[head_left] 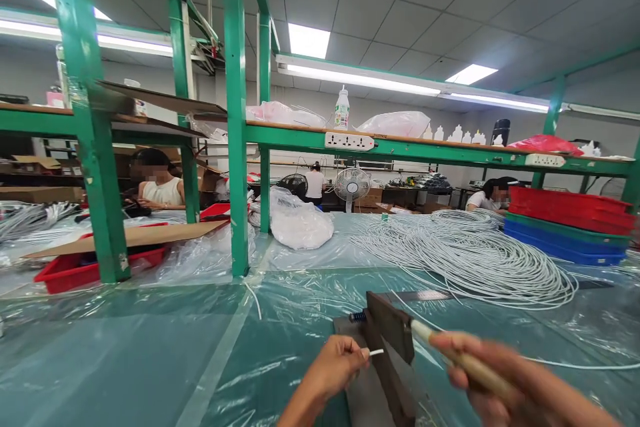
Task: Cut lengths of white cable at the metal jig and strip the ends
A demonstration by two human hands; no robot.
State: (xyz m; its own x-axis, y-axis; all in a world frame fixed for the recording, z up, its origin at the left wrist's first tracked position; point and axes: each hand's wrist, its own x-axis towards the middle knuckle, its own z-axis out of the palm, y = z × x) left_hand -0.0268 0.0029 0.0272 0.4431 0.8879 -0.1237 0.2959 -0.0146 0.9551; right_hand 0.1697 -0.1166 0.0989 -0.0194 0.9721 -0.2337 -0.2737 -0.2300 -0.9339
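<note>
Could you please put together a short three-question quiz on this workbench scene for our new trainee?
1. True or false: the left hand pinches a short white wire end beside the lever cutter.
2. What does the right hand grip?
A. a red tray
B. the cutter's wooden handle
C. a bottle
3. What lies heaped on the plastic-covered table behind the cutter?

Key:
1. True.
2. B.
3. A large coil of white cable.
</note>
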